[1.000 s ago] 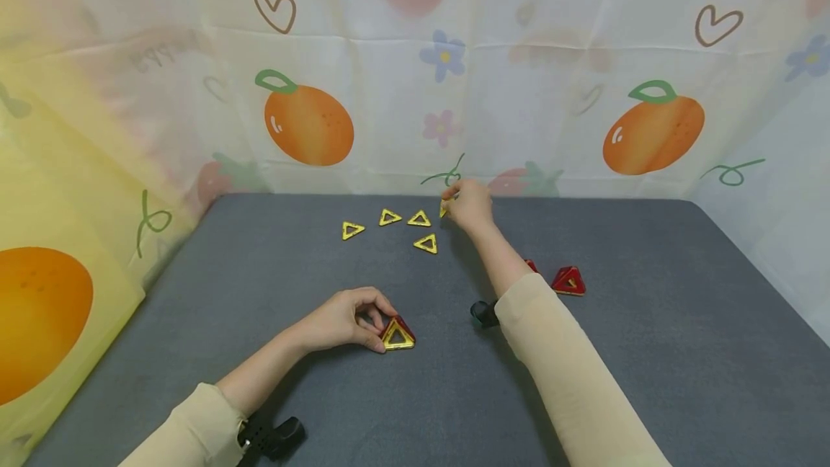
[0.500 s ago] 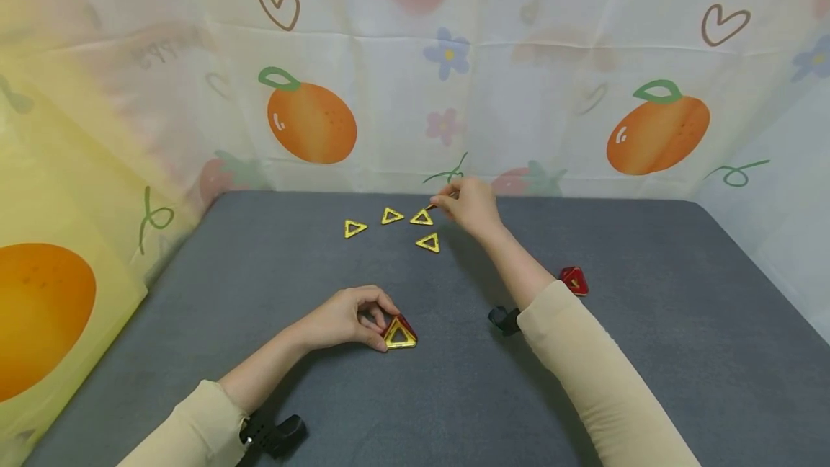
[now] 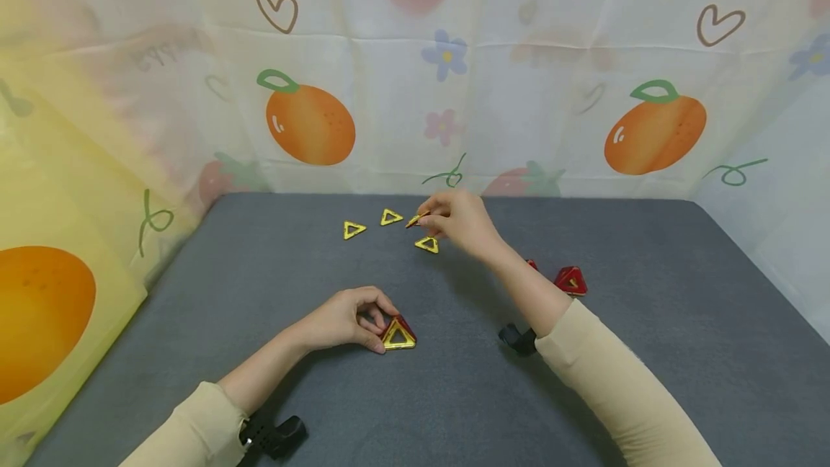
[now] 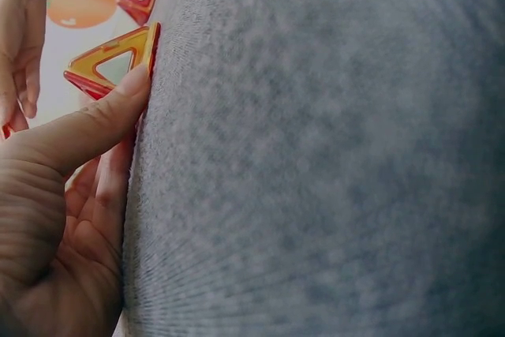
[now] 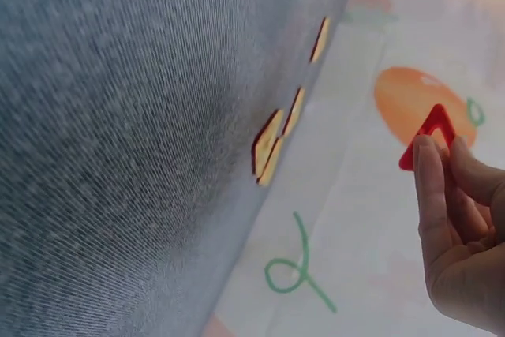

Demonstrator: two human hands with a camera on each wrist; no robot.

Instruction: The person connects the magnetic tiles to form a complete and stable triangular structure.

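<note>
In the head view my left hand (image 3: 344, 319) holds a small pyramid (image 3: 398, 336) of translucent triangular magnetic tiles on the table, one yellow face toward me and red at the side. The left wrist view shows the thumb pressed on a face of this pyramid (image 4: 110, 57). My right hand (image 3: 463, 225), farther back, pinches a single triangular tile (image 5: 432, 136) between thumb and fingers, raised off the table. It looks red in the right wrist view. Loose yellow triangular tiles (image 3: 354, 229) lie flat nearby, one (image 3: 426, 244) just below the right fingers.
A red pyramid (image 3: 570, 281) stands to the right of my right forearm, with a bit of another red piece (image 3: 532, 264) showing past the arm. Behind the dark grey table (image 3: 259, 265) hangs a curtain (image 3: 389, 107) printed with fruit.
My right hand has brought the pinched tile from the back edge leftward and a little nearer, over the loose tiles. The left hand and its pyramid stay where they were.
</note>
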